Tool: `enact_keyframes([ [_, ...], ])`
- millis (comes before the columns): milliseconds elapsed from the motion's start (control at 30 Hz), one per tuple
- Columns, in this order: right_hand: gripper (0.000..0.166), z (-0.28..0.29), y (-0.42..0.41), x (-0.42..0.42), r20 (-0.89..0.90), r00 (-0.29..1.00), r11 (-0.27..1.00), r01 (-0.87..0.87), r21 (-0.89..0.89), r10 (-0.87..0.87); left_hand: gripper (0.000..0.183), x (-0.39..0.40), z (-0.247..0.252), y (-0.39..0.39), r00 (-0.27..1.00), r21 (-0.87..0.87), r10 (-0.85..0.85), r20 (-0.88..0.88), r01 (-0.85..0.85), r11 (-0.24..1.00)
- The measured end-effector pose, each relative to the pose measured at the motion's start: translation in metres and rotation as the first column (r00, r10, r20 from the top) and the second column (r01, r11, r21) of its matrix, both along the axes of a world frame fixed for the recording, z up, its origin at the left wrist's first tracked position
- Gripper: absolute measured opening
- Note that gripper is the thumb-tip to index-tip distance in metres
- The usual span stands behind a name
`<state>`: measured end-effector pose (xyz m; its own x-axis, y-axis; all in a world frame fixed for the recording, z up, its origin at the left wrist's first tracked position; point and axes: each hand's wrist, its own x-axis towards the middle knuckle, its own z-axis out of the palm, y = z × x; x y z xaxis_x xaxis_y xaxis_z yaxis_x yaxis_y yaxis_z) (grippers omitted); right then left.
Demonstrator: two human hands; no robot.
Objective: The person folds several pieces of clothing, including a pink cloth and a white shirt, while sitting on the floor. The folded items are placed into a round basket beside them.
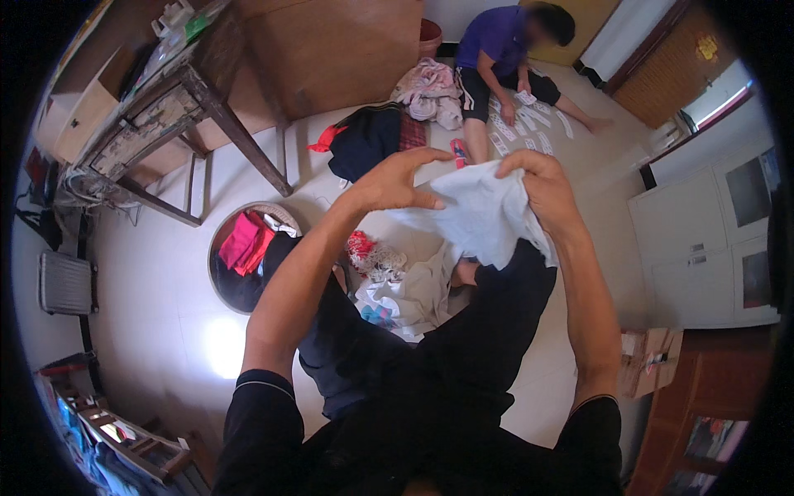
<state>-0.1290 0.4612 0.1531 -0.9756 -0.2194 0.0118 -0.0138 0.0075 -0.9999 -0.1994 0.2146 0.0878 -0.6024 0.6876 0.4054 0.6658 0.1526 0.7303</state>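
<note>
A crumpled white cloth (481,214) hangs in front of me, above my right knee. My right hand (539,186) grips its upper right part, fingers closed over the edge. My left hand (397,180) is at the cloth's left side, thumb and fingers spread apart; whether the thumb touches the cloth cannot be told. On the floor between my legs lie a pale cloth (422,294), red and white stringy material (372,254) and a small blue-green patterned cloth (378,316). By my left knee, a round basket (217,282) holds folded pink and red cloths (248,242).
Ahead, a person (496,56) sits on the floor with playing cards (527,118) spread out. Beside them lie dark clothing (366,139) and a pink patterned cloth heap (431,87). An old wooden table (205,93) stands at left, a cardboard box (654,359) at right.
</note>
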Motion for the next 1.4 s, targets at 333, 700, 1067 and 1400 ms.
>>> enact_keyframes([
  [333,0.045,-0.065,0.039,-0.042,0.235,0.972,0.712,0.169,-0.682,-0.005,0.028,0.015,0.047,-0.032,0.763,-0.027,0.097,0.639,-0.103,0.994],
  [700,0.056,-0.179,-0.141,0.027,0.226,0.893,0.368,0.074,-0.927,0.388,0.028,0.024,0.084,-0.100,0.687,-0.349,0.441,0.578,-0.281,0.894],
  [1067,0.101,-0.153,-0.192,0.009,-0.033,0.893,0.209,-0.141,-0.968,0.450,0.029,0.042,0.131,-0.093,0.694,-0.263,0.324,0.643,-0.197,0.945],
  [1400,0.072,-0.142,-0.208,0.034,0.313,0.872,0.438,0.131,-0.889,0.375,0.024,0.018,0.094,-0.127,0.697,-0.466,0.622,0.356,-0.445,0.765],
])
